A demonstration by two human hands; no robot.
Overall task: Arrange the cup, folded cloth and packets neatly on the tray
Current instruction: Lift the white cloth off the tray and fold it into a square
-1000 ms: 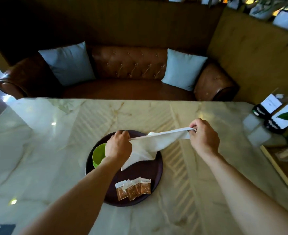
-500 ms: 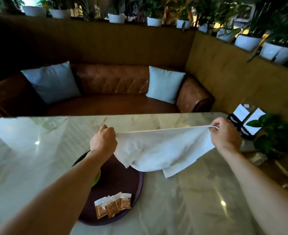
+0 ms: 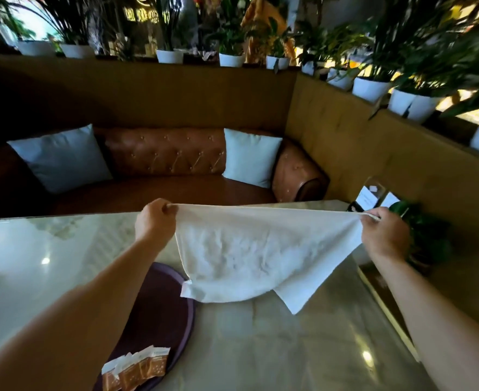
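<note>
A white cloth (image 3: 255,252) hangs spread out above the marble table, stretched by its two top corners. My left hand (image 3: 155,224) pinches the left corner and my right hand (image 3: 383,235) pinches the right one. Below the cloth's left part lies a dark purple round tray (image 3: 162,311). Several brown and white packets (image 3: 136,369) lie in a row at the tray's near edge. My left forearm hides the cup.
The marble table (image 3: 260,348) stretches wide on both sides. A potted plant (image 3: 427,238) and card stands (image 3: 369,197) sit at the right edge, beside a wooden board (image 3: 379,283). A brown sofa (image 3: 162,159) with cushions is behind.
Both hands have lifted and pulled apart, and the cloth has opened from a bunched strip over the tray to a full spread sheet. The view has tilted up, and the green cup has gone out of sight.
</note>
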